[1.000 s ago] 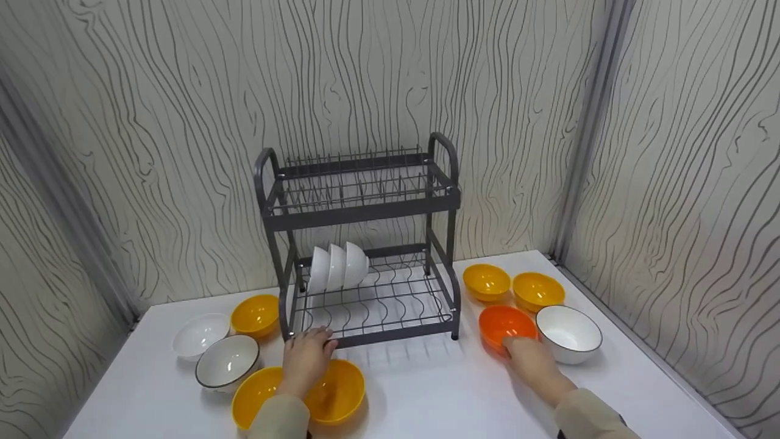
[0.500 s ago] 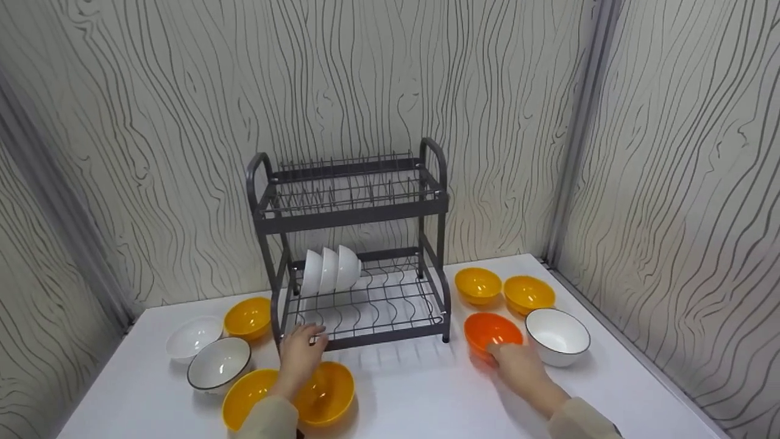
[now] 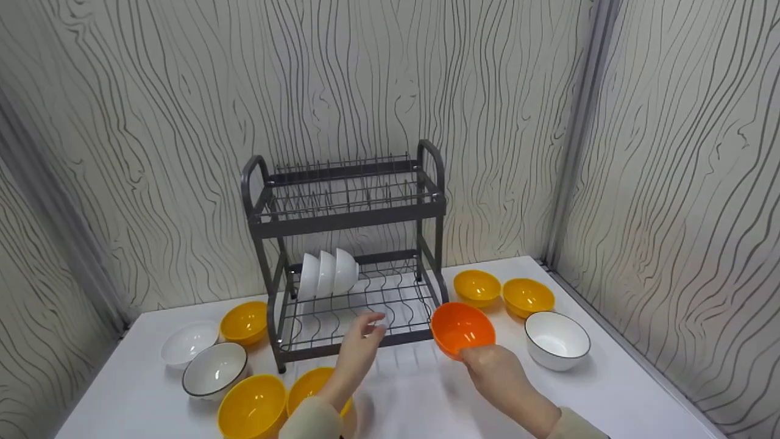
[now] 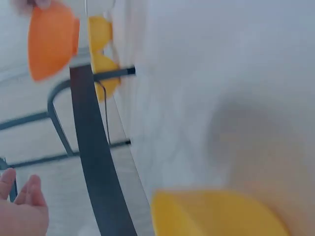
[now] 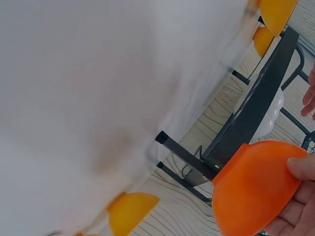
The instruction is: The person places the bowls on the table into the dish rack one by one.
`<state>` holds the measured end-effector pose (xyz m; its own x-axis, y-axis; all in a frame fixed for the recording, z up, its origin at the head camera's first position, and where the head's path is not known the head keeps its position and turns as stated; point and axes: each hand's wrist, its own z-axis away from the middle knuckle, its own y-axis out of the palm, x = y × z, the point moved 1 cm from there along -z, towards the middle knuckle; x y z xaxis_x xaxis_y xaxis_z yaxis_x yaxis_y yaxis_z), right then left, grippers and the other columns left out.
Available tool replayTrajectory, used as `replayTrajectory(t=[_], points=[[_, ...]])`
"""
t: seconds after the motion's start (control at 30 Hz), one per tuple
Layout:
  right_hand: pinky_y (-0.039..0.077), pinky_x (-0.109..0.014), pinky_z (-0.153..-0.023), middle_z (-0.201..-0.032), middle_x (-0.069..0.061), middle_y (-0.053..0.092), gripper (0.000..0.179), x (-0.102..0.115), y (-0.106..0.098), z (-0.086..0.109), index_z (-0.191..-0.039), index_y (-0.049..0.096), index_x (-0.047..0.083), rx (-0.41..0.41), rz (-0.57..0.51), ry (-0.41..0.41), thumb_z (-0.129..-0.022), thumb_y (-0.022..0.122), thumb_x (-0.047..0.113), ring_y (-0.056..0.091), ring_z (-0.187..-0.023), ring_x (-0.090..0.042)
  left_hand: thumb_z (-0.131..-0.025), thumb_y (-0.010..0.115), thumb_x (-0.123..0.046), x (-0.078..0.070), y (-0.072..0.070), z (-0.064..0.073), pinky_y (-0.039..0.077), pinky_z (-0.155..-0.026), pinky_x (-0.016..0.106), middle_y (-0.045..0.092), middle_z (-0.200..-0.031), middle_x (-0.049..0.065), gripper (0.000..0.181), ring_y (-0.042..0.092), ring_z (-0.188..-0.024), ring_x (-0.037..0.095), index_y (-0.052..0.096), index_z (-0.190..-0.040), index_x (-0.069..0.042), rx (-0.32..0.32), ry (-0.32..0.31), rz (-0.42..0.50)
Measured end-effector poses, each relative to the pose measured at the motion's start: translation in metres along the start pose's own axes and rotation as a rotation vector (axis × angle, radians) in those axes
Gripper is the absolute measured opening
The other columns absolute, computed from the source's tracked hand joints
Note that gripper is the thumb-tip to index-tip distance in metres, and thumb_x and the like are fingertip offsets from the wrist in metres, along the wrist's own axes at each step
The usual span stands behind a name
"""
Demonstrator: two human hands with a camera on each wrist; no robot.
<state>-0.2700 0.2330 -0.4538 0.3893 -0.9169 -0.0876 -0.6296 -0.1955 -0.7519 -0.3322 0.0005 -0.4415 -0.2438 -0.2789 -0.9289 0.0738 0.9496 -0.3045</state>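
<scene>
My right hand (image 3: 496,373) pinches the rim of an orange bowl (image 3: 463,329), thumb on one face and fingers on the other. In the right wrist view the orange bowl (image 5: 261,189) is lifted off the white table. My left hand (image 3: 359,347) hangs in front of the rack's lower tier, its fingers loosely bent and holding nothing. The grey two-tier dish rack (image 3: 347,225) stands behind both hands. Three white bowls (image 3: 328,274) lean on edge in a row at the left of its lower tier.
Left of the rack are a yellow bowl (image 3: 245,323), a white bowl (image 3: 190,344) and a dark-rimmed white bowl (image 3: 216,370). Two yellow bowls (image 3: 253,405) stand in front. On the right are two more yellow bowls (image 3: 477,288) and a dark-rimmed white bowl (image 3: 557,340). Patterned walls enclose the table.
The right hand has raised the orange bowl off the table and carried it left towards the rack. The left hand has moved right, from the rack's front left corner towards its middle.
</scene>
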Motion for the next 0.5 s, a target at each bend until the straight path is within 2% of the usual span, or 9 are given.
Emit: replayTrajectory(t=[0.07, 0.23, 0.33, 0.5], points=[[0.051, -0.017, -0.052, -0.060, 0.005, 0.067, 0.015, 0.004, 0.000, -0.002, -0.074, 0.062, 0.017, -0.045, 0.003, -0.032, -0.072, 0.076, 0.011, 0.060, -0.052, -0.006, -0.092, 0.052, -0.030, -0.003, 0.013, 0.004, 0.049, -0.092, 0.041, 0.052, -0.129, 0.011, 0.042, 0.053, -0.112, 0.024, 0.050, -0.128, -0.009, 0.035, -0.063, 0.048], [0.052, -0.016, -0.053, -0.057, 0.006, 0.065, 0.014, 0.014, -0.001, -0.005, -0.073, 0.062, 0.017, -0.097, -0.007, -0.078, -0.073, 0.075, 0.013, 0.059, -0.051, -0.005, -0.088, 0.057, -0.041, -0.007, 0.037, 0.008, 0.052, -0.088, 0.035, 0.053, -0.129, 0.016, 0.063, 0.058, -0.106, 0.021, 0.039, -0.135, -0.003, 0.089, -0.206, 0.188], [0.052, -0.017, -0.054, -0.058, 0.006, 0.065, 0.015, 0.019, -0.001, -0.007, -0.073, 0.062, 0.017, -0.126, -0.016, -0.104, -0.072, 0.076, 0.012, 0.060, -0.052, -0.006, -0.087, 0.059, -0.041, -0.007, 0.047, 0.007, 0.053, -0.088, 0.034, 0.052, -0.127, 0.019, 0.068, 0.060, -0.102, 0.020, 0.035, -0.136, 0.001, 0.121, -0.253, 0.293], [0.055, -0.020, -0.059, -0.063, 0.006, 0.067, 0.018, 0.023, 0.001, -0.010, -0.077, 0.063, 0.016, -0.146, -0.034, -0.136, -0.069, 0.078, 0.011, 0.063, -0.058, -0.007, -0.089, 0.058, -0.036, -0.006, 0.053, 0.006, 0.051, -0.092, 0.032, 0.049, -0.131, 0.019, 0.064, 0.061, -0.100, 0.017, 0.034, -0.135, 0.003, 0.173, -0.314, 0.480]])
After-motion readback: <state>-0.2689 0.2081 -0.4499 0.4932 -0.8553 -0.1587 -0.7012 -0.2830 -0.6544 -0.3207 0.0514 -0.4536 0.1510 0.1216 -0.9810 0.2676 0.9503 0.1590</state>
